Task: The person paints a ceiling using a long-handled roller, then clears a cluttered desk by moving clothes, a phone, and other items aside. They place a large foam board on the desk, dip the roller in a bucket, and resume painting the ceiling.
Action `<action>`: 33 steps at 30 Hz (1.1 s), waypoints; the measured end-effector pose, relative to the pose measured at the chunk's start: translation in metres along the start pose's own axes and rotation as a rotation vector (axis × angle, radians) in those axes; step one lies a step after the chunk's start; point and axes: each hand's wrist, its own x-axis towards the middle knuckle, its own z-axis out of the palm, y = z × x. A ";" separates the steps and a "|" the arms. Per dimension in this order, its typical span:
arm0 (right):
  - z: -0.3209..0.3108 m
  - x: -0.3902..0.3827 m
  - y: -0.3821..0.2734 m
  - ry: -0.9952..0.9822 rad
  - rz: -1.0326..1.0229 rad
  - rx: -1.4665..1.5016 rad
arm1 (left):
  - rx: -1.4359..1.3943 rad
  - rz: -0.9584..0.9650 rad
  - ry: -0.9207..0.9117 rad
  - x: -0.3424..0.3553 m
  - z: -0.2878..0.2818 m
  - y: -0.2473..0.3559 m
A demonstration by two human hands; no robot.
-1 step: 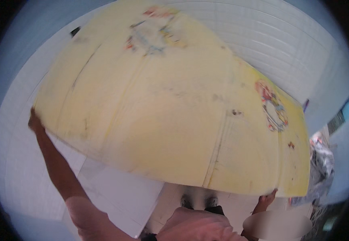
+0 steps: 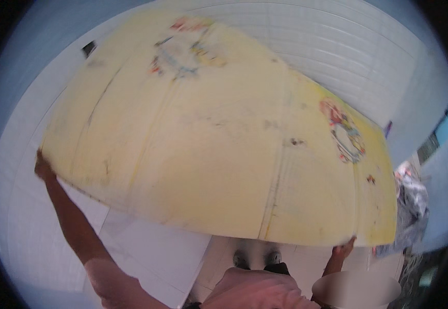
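Observation:
A large pale yellow sheet [image 2: 218, 170] with fold lines and dark smudges spreads across most of the view. Two printed ring-shaped designs in red, blue and yellow show on it, one at the far left and one at the right. At its left edge, my left hand [image 2: 43, 166] grips the border, the arm stretched out long. Near the right end of the lower edge, my right hand [image 2: 343, 249] holds the border too, its thumb on the printed side. The other fingers of both hands are mostly hidden. Whatever lies directly behind the sheet is out of sight.
A flat white surface [image 2: 151, 247] lies at the lower left, beside the tiled floor [image 2: 218, 257] under my feet. White ribbed panelling [image 2: 327, 41] runs behind the sheet. A crumpled silver-grey bundle [image 2: 412, 206] is at the right, close to the sheet's edge.
The sheet has shifted slightly to the left, its left end a little lower and its right end slightly higher. My left hand has dropped with it; both hands keep their hold.

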 end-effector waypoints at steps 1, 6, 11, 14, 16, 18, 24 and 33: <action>-0.037 0.029 -0.007 -0.107 -0.128 -0.192 | -0.109 -0.171 -0.030 -0.013 0.015 0.009; -0.064 0.074 -0.040 -0.095 -0.368 -0.467 | -0.982 -0.593 -0.116 -0.172 0.077 0.135; -0.017 0.033 0.011 0.092 -0.200 -0.163 | -1.124 -0.729 -0.230 -0.129 0.053 0.087; 0.006 0.014 -0.003 0.202 -0.294 -0.217 | -1.001 -0.857 -0.532 -0.188 0.052 0.142; 0.014 0.007 0.002 0.256 -0.314 -0.214 | -1.001 -0.854 -0.521 -0.196 0.032 0.185; 0.022 -0.005 0.002 0.154 -0.344 -0.129 | -0.984 -0.876 -0.476 -0.210 0.035 0.200; 0.011 0.024 -0.002 0.305 -0.707 -0.156 | -1.339 -0.786 -0.722 -0.201 0.091 0.177; 0.030 0.010 0.005 0.450 -0.561 -0.260 | -1.521 -0.875 -0.770 -0.177 0.140 0.130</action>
